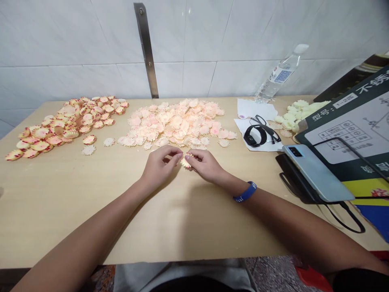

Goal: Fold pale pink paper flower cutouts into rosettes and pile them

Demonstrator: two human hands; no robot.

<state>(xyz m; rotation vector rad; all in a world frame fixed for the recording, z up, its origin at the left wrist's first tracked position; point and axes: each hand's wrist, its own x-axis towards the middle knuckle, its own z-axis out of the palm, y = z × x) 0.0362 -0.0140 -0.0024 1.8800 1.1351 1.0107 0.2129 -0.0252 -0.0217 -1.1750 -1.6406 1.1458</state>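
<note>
A small pale-yellow artificial flower piece (185,162) with a scalloped edge sits between my two hands, just above the table. My right hand (207,165) grips it between thumb and fingers. The closed fingertips of my left hand (161,165) pinch at its left edge; how much they hold is hidden. Beyond my hands lies a wide heap of pale pink flower pieces (179,121). To the left spreads a pile of thicker cream flowers with red edges (60,125). One red-edged flower (89,139) and a flat pale piece (88,150) lie apart from the piles.
At the right are white papers (240,108), a black wristband watch (254,136), glasses (269,129), a water bottle (281,75) and pale-green flower pieces (299,113). A phone (317,172) with cables leans near a printed box (343,138). A tiled wall (188,40) borders the table's back.
</note>
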